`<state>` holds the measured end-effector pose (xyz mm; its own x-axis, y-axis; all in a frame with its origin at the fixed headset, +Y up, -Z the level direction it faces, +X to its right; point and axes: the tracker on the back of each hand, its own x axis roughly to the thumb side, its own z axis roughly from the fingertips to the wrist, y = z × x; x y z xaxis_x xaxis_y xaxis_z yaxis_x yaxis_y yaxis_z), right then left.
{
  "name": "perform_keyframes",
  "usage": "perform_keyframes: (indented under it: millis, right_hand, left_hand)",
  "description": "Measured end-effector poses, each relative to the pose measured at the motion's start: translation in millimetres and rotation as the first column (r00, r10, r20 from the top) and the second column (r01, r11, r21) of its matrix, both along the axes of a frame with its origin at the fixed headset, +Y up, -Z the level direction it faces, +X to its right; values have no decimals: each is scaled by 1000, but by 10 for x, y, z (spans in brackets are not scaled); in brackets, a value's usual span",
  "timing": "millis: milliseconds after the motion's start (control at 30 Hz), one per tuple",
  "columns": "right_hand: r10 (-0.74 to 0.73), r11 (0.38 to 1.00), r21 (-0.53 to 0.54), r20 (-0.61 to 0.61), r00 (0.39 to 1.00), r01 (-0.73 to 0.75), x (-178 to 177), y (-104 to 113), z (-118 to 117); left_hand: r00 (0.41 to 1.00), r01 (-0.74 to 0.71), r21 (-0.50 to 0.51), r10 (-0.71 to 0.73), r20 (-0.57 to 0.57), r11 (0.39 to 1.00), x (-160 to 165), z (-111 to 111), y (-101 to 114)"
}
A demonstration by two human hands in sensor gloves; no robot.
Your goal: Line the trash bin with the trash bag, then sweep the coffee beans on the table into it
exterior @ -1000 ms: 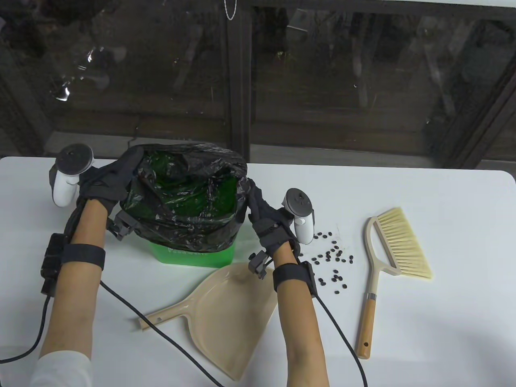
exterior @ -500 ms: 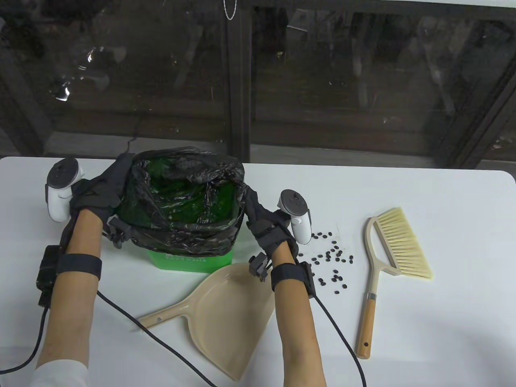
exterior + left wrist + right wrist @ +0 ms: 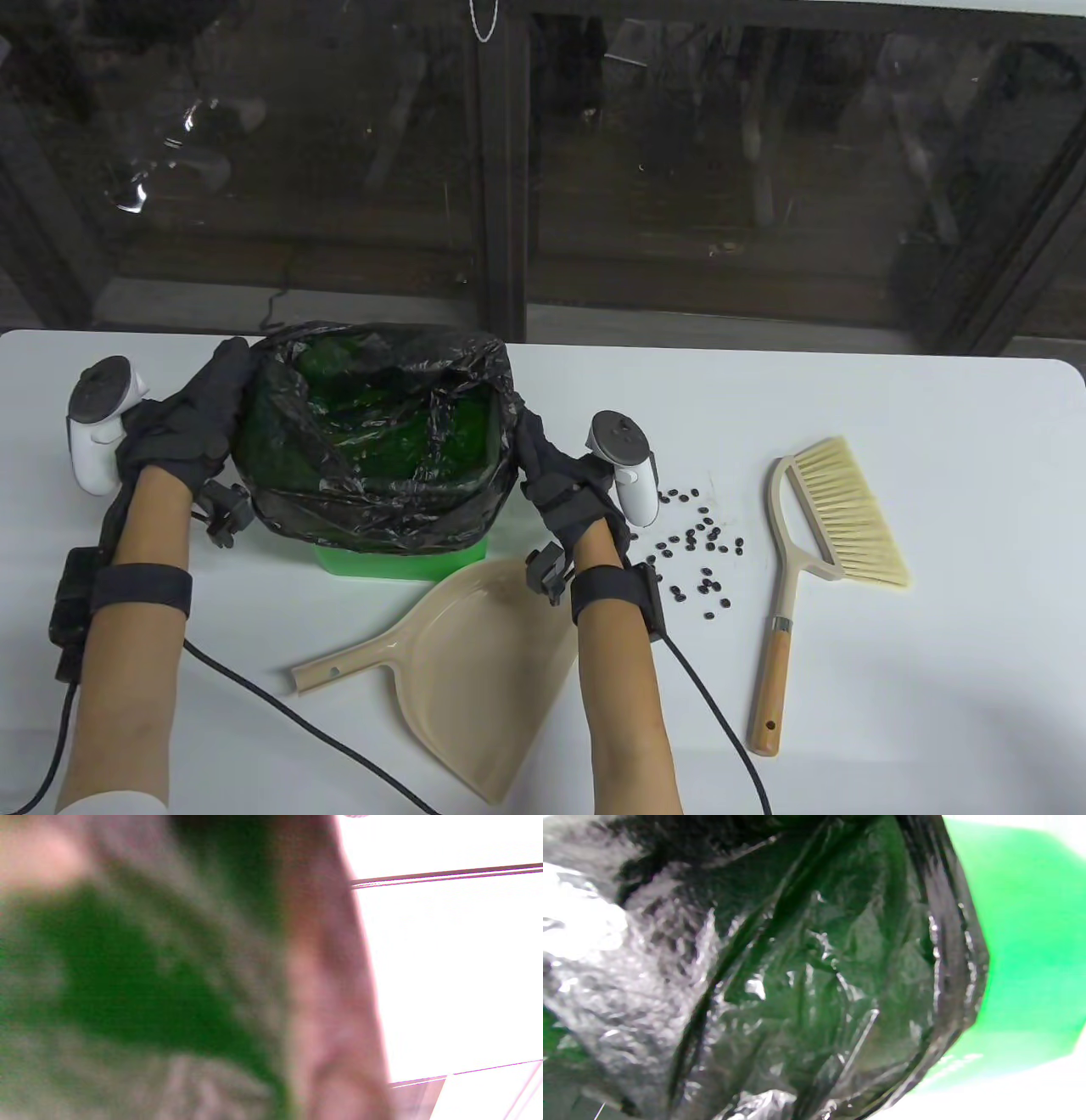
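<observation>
Your left hand (image 3: 182,424), in a dark sensor glove, lies along the left side of the thin black plastic trash bag (image 3: 373,509), fingers stretched up its edge; whether they pinch the film you cannot tell. Your right hand (image 3: 560,484) grips the bag's right edge, fingers curled into the plastic. The bag is folded down over the rim of the bright green plastic trash bin (image 3: 399,564), which stands on the white table (image 3: 933,679) between your hands. The right wrist view shows crinkled black film against green wall; the left wrist view is blurred. A beige plastic dustpan (image 3: 475,671) lies just in front of the bin. Dark coffee beans (image 3: 700,543) lie scattered right of your right hand, beside a wooden-handled hand brush (image 3: 806,560).
</observation>
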<state>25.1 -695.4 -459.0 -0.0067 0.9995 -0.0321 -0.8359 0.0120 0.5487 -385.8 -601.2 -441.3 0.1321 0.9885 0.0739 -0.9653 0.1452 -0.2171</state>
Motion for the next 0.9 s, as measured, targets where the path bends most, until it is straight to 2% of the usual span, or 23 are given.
perform_keyframes:
  millis: [233,433,600,900]
  right_hand:
    - [-10,997,81,82,997,3,153,228,187]
    - [-7,994,108,108,994,-4,304,339,402]
    - [-10,993,118,114,993,-3,409,362,584]
    - [45,991,122,120,992,-60,581,241,956]
  left_hand:
    - [998,-7,112,13,-56,994,20,296,297]
    - [990,103,174,-84,-114,979,71,585,416]
    - [988,100,214,-71,-137,972,120,831,398]
    - [942,319,268,-274,-193,909,340,1278,150]
